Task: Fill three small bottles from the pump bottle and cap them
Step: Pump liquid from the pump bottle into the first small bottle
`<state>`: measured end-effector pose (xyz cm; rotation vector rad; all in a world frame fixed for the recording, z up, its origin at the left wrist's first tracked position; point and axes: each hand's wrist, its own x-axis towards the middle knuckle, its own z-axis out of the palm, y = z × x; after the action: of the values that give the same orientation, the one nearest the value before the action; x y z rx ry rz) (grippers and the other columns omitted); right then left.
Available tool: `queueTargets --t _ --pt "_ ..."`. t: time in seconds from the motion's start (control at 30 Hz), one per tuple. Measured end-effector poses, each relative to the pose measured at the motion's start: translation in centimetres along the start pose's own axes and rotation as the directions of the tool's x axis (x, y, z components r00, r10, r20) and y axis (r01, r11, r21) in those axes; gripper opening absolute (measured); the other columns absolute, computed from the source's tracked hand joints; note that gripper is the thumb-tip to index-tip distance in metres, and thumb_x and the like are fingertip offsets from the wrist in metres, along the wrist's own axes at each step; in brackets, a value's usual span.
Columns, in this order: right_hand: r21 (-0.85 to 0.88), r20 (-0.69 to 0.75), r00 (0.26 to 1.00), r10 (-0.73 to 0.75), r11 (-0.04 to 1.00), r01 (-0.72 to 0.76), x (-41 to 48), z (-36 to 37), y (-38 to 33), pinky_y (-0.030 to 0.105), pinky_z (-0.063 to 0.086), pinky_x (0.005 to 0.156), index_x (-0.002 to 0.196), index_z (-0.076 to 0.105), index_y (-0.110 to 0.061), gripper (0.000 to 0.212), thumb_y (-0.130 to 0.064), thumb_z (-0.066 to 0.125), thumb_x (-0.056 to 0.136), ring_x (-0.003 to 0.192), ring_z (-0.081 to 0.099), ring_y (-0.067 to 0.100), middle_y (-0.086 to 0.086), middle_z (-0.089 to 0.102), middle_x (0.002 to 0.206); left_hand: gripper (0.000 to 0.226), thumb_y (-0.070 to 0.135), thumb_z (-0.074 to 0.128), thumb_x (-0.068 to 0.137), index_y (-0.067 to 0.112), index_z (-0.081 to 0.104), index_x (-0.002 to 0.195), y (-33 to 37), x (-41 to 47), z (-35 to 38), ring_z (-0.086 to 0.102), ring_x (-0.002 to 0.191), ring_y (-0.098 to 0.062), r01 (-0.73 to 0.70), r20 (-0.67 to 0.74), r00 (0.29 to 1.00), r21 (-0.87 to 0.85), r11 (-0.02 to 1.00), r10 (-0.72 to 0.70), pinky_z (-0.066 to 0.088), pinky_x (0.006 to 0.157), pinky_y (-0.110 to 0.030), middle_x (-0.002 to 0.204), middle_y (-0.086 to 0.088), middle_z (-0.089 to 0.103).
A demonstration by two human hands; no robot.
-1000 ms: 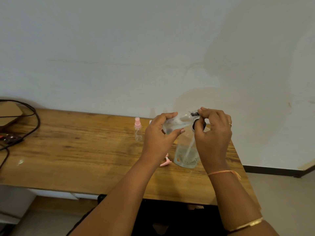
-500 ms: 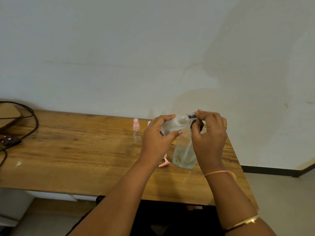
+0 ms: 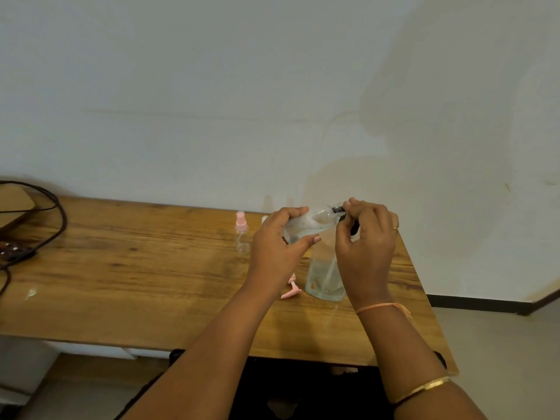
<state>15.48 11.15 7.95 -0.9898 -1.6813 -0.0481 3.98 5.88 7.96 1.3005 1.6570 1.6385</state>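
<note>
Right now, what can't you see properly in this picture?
All in the head view:
- Pump head: mostly covered by the right hand.
- Liquid level in the held bottle: blurred, left hand fingers wrap it.
- Pale thing: only a sliver shows behind the left hand.
- Pink cap: partly hidden by the left wrist.
- Cables: cut off by the left edge.

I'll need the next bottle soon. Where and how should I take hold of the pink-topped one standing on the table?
Probably pinch the pink-topped bottle by its clear round body, below the pink top, coming from its left or front. It stands upright, and the left hand, gripping another small bottle, crowds its right side.
</note>
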Motion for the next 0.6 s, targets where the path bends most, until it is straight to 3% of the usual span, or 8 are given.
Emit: queueTargets --t 0.1,0.2,0.4,0.53,0.6 --pt "0.035 -0.004 1.0 0.024 0.999 -0.024 0.4 -0.2 -0.4 0.008 0.029 0.082 0.091 0.066 -0.002 0.016 0.007 0.061 0.078 0.087 0.059 0.028 0.01 0.066 0.093 0.042 0.021 0.079 0.072 0.038 0.058 0.103 0.3 0.0 0.1 0.055 0.106 0.001 -0.017 -0.016 1.0 -0.008 1.0 0.017 0.053 0.087 -0.026 0.109 0.017 0.061" --pt "0.043 -0.008 0.999 0.037 0.998 -0.037 0.9 -0.7 -0.8 0.007 0.03 0.08 0.092 0.067 -0.003 0.017 0.006 0.062 0.078 0.088 0.057 0.027 0.008 0.066 0.093 0.043 0.021 0.079 0.071 0.043 0.056 0.1 0.5 -0.1 0.1 0.056 0.109 -0.005 -0.043 -0.032 0.999 -0.036 0.998 0.042 0.053 0.088 -0.03 0.108 0.017 0.061" --pt "0.044 0.009 0.999 0.036 0.998 -0.036 0.9 -0.6 -0.6 0.004 0.029 0.081 0.091 0.067 -0.003 0.016 0.004 0.062 0.078 0.088 0.056 0.027 0.008 0.066 0.092 0.043 0.02 0.08 0.071 0.04 0.057 0.102 0.4 0.0 0.1 0.056 0.109 -0.005 -0.037 -0.022 0.999 -0.031 0.999 0.036 0.053 0.087 -0.026 0.109 0.015 0.062" --pt "0.036 0.021 1.0 0.01 0.999 -0.011 0.4 -0.1 0.3 0.014 0.033 0.08 0.09 0.066 -0.002 0.018 0.009 0.065 0.075 0.086 0.058 0.025 0.009 0.065 0.09 0.041 0.02 0.079 0.072 0.034 0.059 0.104 0.1 0.0 0.0 0.055 0.105 -0.002 0.004 0.013 1.0 0.004 1.0 -0.004 0.049 0.081 -0.013 0.108 0.015 0.061" --pt "0.039 0.019 1.0 0.005 0.999 -0.006 0.3 -0.1 0.4 0.019 0.034 0.079 0.089 0.066 -0.002 0.018 0.01 0.065 0.075 0.085 0.058 0.025 0.01 0.065 0.09 0.041 0.019 0.08 0.072 0.035 0.059 0.103 0.0 0.0 0.0 0.056 0.106 -0.003 0.012 0.012 1.0 -0.013 1.0 -0.012 0.051 0.081 -0.017 0.109 0.014 0.062"
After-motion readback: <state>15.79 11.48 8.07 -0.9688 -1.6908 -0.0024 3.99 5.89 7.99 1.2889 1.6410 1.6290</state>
